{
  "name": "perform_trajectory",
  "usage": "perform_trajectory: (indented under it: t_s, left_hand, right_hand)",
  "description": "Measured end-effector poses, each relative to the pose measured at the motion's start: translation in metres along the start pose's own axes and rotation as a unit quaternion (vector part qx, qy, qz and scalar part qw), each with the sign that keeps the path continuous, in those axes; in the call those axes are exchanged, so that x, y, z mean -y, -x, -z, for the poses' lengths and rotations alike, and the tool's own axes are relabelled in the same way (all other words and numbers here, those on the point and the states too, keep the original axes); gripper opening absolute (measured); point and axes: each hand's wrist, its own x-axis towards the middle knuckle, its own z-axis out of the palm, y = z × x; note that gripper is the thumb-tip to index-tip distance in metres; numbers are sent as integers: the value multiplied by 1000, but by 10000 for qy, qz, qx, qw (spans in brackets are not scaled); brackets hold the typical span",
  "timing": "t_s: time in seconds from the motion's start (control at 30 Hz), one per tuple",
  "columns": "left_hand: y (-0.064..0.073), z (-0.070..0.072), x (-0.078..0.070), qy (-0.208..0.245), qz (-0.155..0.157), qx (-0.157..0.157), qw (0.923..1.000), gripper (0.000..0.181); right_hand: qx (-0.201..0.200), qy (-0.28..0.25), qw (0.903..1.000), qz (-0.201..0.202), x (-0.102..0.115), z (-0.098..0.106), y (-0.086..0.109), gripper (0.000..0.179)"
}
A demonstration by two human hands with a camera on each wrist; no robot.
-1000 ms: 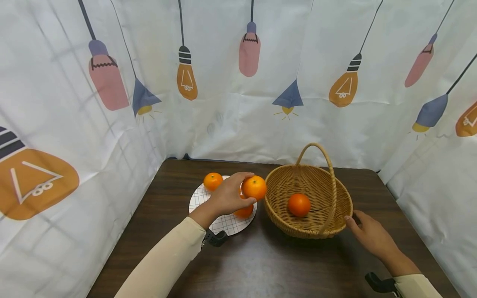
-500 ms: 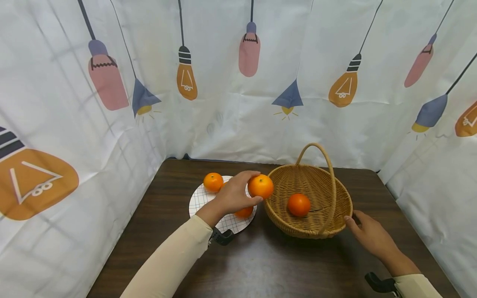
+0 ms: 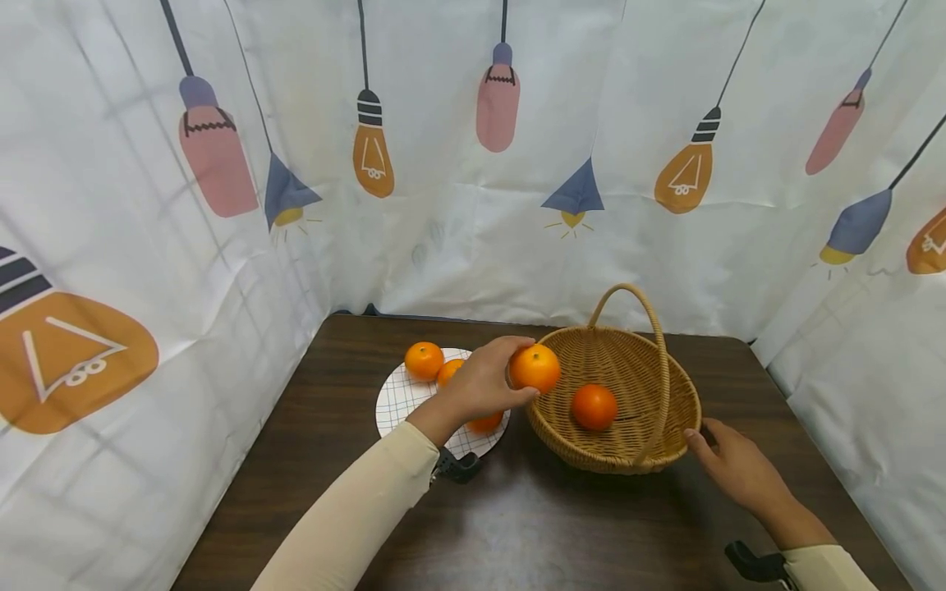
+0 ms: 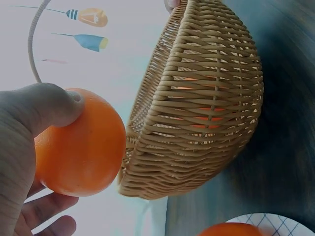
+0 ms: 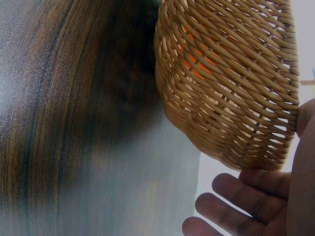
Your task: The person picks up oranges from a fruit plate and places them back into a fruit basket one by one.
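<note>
My left hand (image 3: 488, 379) holds an orange (image 3: 535, 368) between thumb and fingers, over the left rim of a wicker basket (image 3: 550, 423). In the left wrist view the held orange (image 4: 81, 145) hangs just beside the basket wall (image 4: 206, 103). Inside the basket lies another orange (image 3: 594, 407), glimpsed through the weave in both wrist views. My right hand (image 3: 742, 468) grips the basket's right edge, thumb at the rim and index finger against the outside; its other fingers (image 5: 221, 211) extend away from the wicker.
Left of the basket is a white checked plate (image 3: 399, 406) with several oranges (image 3: 424, 361), partly hidden by my left arm. The basket's tall handle (image 3: 660, 369) arches over its right part. Printed white curtains (image 3: 458, 246) enclose the dark wooden table (image 3: 517, 525).
My left hand has carried the orange rightward, from the plate's right side to over the basket's left rim. The right hand and basket stay in place.
</note>
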Motion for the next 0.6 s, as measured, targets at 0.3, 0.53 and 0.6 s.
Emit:
perform_trajectory:
  t_s: [0.3, 0.53, 0.6]
  left_hand:
    - [-8, -9, -4, -179, -224, 57, 9996, 75]
    - [-13, -14, -9, -404, -286, 146, 9987, 73]
    - [-14, -16, -11, -495, -281, 174, 9982, 73]
  right_hand:
    - [55, -7, 10000, -39, 0, 1, -1, 73]
    - [79, -2, 9999, -89, 1, 1, 0, 77]
    - [50, -4, 10000, -63, 1, 1, 0, 76]
